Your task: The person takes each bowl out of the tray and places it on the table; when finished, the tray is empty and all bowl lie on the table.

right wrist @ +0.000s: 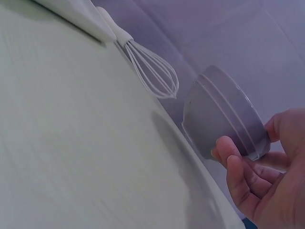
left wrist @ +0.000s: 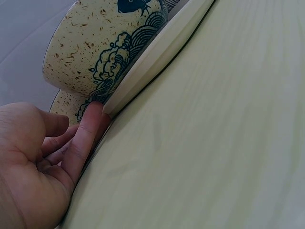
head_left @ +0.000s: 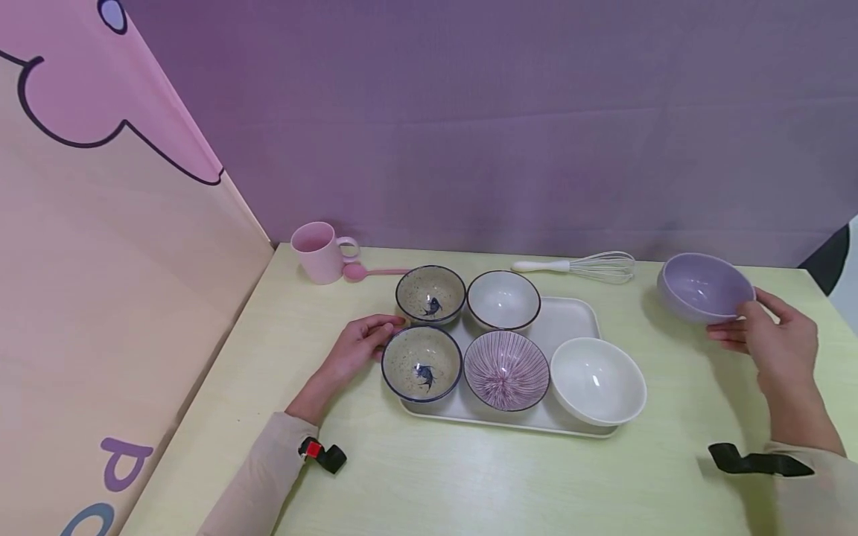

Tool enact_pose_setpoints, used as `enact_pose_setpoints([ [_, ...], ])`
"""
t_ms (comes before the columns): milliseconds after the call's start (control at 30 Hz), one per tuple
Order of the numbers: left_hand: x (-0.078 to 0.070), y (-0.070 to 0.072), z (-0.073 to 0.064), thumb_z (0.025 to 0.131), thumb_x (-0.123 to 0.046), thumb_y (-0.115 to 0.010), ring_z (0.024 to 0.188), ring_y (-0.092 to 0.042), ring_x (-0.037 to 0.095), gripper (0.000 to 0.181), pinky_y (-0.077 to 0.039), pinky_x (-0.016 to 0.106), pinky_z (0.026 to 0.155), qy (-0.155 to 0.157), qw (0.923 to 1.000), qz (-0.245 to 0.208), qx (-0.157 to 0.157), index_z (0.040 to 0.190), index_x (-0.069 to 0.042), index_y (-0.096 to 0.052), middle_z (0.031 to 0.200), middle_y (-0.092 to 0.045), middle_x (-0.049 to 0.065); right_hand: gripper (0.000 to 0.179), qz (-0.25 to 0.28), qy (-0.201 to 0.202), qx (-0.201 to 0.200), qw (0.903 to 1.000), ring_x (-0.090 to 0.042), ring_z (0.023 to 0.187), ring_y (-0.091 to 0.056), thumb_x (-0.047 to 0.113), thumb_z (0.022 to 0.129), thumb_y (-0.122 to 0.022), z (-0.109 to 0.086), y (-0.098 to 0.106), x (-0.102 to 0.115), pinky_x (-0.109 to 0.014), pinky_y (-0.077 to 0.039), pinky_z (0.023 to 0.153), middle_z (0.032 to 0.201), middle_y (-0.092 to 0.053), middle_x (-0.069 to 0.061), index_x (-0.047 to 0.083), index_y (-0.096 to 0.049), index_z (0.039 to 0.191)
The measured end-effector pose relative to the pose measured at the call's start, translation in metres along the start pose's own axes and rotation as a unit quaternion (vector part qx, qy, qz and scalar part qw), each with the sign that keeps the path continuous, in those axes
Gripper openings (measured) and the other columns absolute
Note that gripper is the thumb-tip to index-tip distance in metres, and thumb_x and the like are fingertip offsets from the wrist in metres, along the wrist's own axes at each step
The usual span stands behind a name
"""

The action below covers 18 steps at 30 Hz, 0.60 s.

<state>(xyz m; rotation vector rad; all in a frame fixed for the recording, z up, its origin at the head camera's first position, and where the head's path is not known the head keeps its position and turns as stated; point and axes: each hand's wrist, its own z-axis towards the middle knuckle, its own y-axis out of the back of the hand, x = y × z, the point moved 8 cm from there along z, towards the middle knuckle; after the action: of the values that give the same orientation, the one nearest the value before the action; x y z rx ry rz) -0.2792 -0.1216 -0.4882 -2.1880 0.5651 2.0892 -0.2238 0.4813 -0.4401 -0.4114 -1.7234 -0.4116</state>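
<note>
1. Purple bowl: raised over the right part of the table, to the right of the whisk and well apart from the tray. Its shadow fell on the tabletop.
2. Right hand: pinched the bowl's right side, the thumb at the rim and the fingers bent against the outer wall, so that the opening between them was only as wide as the bowl's side.
3. Left hand: lay at the tray's left edge, beside the two speckled bowls. Its fingers were loosely bent and parted from the thumb; fingertips met the tray's edge, with nothing clasped between.
4. Bowls on the tray — five in all. At the left stood a far speckled bowl and a near speckled bowl, each with a dark blue figure inside. A dark-rimmed white bowl stood in the far row, a striped bowl before it, and a plain white bowl at the near right corner.
5. Far edge of the table: a pink mug stood at the left, with a pink spoon lying just beside it.
</note>
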Motion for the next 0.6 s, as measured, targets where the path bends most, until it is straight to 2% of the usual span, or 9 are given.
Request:
enact_pose_setpoints([
  [167, 0.002, 0.001, -0.001, 0.118, -0.009, -0.053, 0.098, -0.067, 0.002, 0.034, -0.057, 0.018, 0.074, 0.002, 1.0000, 0.002, -0.001, 0.143, 0.010, -0.066, 0.138, -0.073, 0.026, 0.070, 0.054, -0.029, -0.041, 0.9973, -0.012, 0.047, -0.072, 0.007, 0.107, -0.039, 0.007, 0.021, -0.009, -0.025, -0.058, 0.046, 0.061, -0.073, 0.007, 0.006, -0.025, 0.175],
  [400, 0.002, 0.001, -0.002, 0.117, -0.008, -0.054, 0.097, -0.067, 0.000, 0.034, -0.058, 0.017, 0.074, 0.000, 1.0000, -0.003, 0.000, 0.143, 0.012, -0.066, 0.135, -0.074, 0.027, 0.070, 0.061, -0.048, -0.107, 0.9912, -0.009, 0.046, -0.070, 0.009, 0.108, -0.040, 0.012, 0.051, -0.020, -0.024, -0.057, 0.044, 0.064, -0.069, 0.013, 0.017, -0.029, 0.176],
  [567, 0.003, -0.001, -0.001, 0.117, -0.006, -0.053, 0.095, -0.068, -0.001, 0.034, -0.058, 0.017, 0.075, -0.006, 0.9999, -0.011, 0.003, 0.142, 0.014, -0.065, 0.132, -0.075, 0.028, 0.066, 0.070, -0.044, -0.123, 0.9890, -0.009, 0.045, -0.069, 0.013, 0.112, -0.037, 0.014, 0.066, -0.027, -0.022, -0.055, 0.043, 0.060, -0.069, 0.010, 0.022, -0.026, 0.177],
  [600, 0.003, -0.001, -0.001, 0.117, -0.006, -0.053, 0.095, -0.068, -0.001, 0.034, -0.059, 0.017, 0.075, -0.007, 0.9999, -0.010, 0.003, 0.142, 0.014, -0.065, 0.132, -0.075, 0.027, 0.061, 0.073, -0.042, -0.124, 0.9887, -0.009, 0.044, -0.069, 0.014, 0.113, -0.037, 0.012, 0.067, -0.026, -0.021, -0.054, 0.043, 0.059, -0.069, 0.009, 0.025, -0.032, 0.173],
])
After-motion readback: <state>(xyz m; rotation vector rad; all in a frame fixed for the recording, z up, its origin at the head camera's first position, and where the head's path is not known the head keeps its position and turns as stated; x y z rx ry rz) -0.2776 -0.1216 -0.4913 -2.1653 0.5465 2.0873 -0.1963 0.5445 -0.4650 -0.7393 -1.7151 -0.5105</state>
